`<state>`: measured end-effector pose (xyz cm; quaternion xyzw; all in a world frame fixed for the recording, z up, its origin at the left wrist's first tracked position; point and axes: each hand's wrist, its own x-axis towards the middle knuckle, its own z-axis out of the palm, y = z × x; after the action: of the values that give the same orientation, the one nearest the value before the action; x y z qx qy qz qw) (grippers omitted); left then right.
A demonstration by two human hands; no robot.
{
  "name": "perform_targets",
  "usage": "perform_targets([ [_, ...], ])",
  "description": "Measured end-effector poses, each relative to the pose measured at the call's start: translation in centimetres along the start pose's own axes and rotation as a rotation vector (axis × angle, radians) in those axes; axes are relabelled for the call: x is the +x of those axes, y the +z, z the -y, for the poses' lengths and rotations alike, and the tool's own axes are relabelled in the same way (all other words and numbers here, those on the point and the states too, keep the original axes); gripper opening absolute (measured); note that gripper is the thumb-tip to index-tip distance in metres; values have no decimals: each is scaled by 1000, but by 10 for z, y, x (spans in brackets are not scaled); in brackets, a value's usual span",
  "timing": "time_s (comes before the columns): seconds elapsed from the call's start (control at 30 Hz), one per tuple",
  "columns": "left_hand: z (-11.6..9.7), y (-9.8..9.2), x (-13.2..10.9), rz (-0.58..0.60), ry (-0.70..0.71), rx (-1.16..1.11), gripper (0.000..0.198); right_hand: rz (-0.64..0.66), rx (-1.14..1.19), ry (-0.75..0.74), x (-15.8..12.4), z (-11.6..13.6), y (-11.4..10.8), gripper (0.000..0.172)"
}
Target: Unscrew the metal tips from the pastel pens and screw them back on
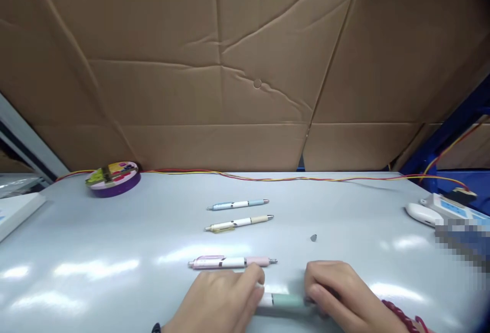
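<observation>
1. Mint pen (pixel 288 301) lies flat on the table (pixel 115 251) at the near edge, spanned by both hands.
2. Left hand (pixel 218 300): fingers curled together, clamped on the pen's white end. Probably pins the barrel so it can't roll.
3. Right hand (pixel 337 292): fingers closed over the opposite end, which is hidden. Opposed end grips would suit twisting or pulling along the axis.
4. Pink pen (pixel 233 262) sits just beyond the left fingers; can't tell if it touches them. Cream pen (pixel 239 222) and blue pen (pixel 237 204) lie further back. All are parallel with tips right, spaced like a deliberate row.
5. Small grey part (pixel 313 237) lies loose, right of the row.
6. Round tin (pixel 113 179), wires (pixel 268 177) and white device (pixel 421 214) sit at the table margins, away from the hands.
</observation>
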<state>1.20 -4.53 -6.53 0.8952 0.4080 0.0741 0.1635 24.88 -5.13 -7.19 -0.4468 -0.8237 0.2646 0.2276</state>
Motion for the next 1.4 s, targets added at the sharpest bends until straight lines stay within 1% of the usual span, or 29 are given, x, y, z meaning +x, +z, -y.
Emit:
perform_targets([
  [0.03, 0, 0, 0, 1, -4, -6, 6, -5, 1, 21, 0, 1, 1, 39],
  [0.1, 2, 1, 2, -7, -25, -4, 17, 8, 59, 68, 1, 3, 3, 37],
  [0.13, 3, 1, 2, -12, -35, -7, 16, 17, 94, 82, 2, 3, 4, 36],
  [0.2, 4, 2, 3, -38, -29, -40, 5, 26, 126, 91, 3, 4, 7, 40],
  [0.23, 4, 1, 3, -56, -19, -70, 2, 17, 121, 82, 5, 4, 8, 42],
  [0.33, 3, -2, 2, -112, 0, -160, 15, -10, 133, 42, 11, 3, 13, 43],
  [0.43, 2, -5, 1, -123, -18, -215, 27, -20, 142, -11, 16, 4, 13, 34],
  [0.5, 1, -7, 1, -88, -38, -230, 27, -19, 117, -21, 15, 5, 10, 29],
  [0.53, 1, -7, 1, -61, -51, -223, 23, -15, 106, -24, 14, 5, 9, 28],
  [0.6, 0, -8, 1, -5, -77, -181, 11, 4, 86, -32, 10, 6, 8, 32],
  [0.7, -2, -7, 3, 77, -90, -118, 6, 22, 40, -16, 8, 6, 9, 36],
  [0.77, -4, -6, 3, 104, -99, -115, 12, 35, 60, 15, 9, 4, 10, 33],
  [0.87, -3, -4, 2, 65, -116, -146, 25, 24, 201, 70, 10, 1, 10, 22],
  [0.93, -1, -3, 1, 33, -108, -196, 31, 2, 266, 83, 10, 0, 9, 16],
  [1.03, 0, -5, 0, 20, -87, -331, 32, -34, 251, 47, 9, 2, 7, 12],
  [1.13, -2, -12, 1, 96, -89, -510, 30, -79, 232, 12, 10, 4, 6, 8],
  [1.2, -4, -16, 2, 175, -91, -611, 32, -84, 263, -13, 10, 6, 5, 6],
  [1.27, -6, -19, 4, 230, -80, -674, 29, -77, 304, -71, 10, 7, 6, 7],
  [1.37, -7, -18, 5, 266, -75, -720, 23, -86, 353, -189, 11, 7, 9, 9],
  [1.4, -6, -18, 5, 260, -89, -735, 22, -96, 373, -209, 12, 8, 11, 10],
])
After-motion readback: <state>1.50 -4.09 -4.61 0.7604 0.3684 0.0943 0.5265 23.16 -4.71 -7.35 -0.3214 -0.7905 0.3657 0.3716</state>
